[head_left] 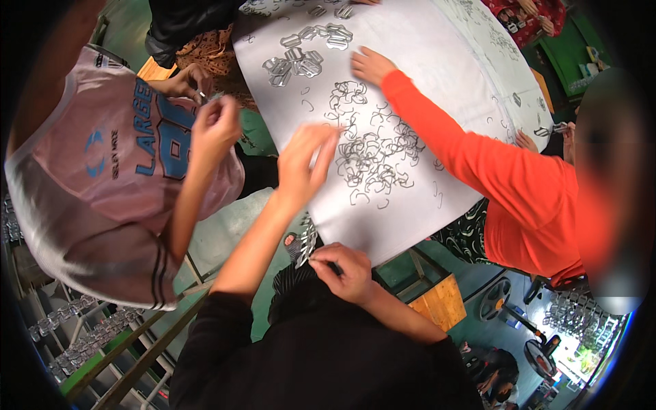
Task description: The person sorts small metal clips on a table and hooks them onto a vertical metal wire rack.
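Observation:
My left hand [305, 164] is raised at the left edge of the pile of small curved wire hooks [376, 147] on the white-covered table [427, 195]. Motion smears its fingers, and I cannot tell whether they hold anything. Below the table's near corner, my right hand [346, 273] is closed, thumb and fingers pinching the lower end of a row of small silver metal pieces [307, 242]. That row stands up beside the corner; its exact make is too small to tell.
Silver metal plates [301, 61] lie in a group farther up the table. A red-orange sleeve [465, 143] reaches across from the right, its hand [372, 66] near them. At left, a person in a pink shirt [123, 150] works with both hands. A wooden stool [439, 303] stands below the table.

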The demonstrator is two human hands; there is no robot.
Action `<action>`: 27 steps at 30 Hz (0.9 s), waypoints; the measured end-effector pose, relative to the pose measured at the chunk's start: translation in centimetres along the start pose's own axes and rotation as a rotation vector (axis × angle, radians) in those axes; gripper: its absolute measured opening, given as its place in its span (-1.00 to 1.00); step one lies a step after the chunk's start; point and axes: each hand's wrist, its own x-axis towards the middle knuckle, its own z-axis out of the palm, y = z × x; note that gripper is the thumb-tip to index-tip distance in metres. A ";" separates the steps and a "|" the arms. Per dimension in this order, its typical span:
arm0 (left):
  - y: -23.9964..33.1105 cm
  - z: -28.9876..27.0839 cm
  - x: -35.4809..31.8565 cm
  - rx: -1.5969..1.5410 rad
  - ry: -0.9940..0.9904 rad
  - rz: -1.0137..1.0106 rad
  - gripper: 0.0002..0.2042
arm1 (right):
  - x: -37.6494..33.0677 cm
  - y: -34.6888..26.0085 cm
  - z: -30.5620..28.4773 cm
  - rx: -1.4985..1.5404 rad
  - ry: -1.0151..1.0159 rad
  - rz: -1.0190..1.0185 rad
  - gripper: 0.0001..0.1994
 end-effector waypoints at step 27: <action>-6.4 1.3 0.4 -0.779 -0.054 -1.122 -0.60 | -1.2 2.7 -0.8 0.062 -0.009 0.072 -0.91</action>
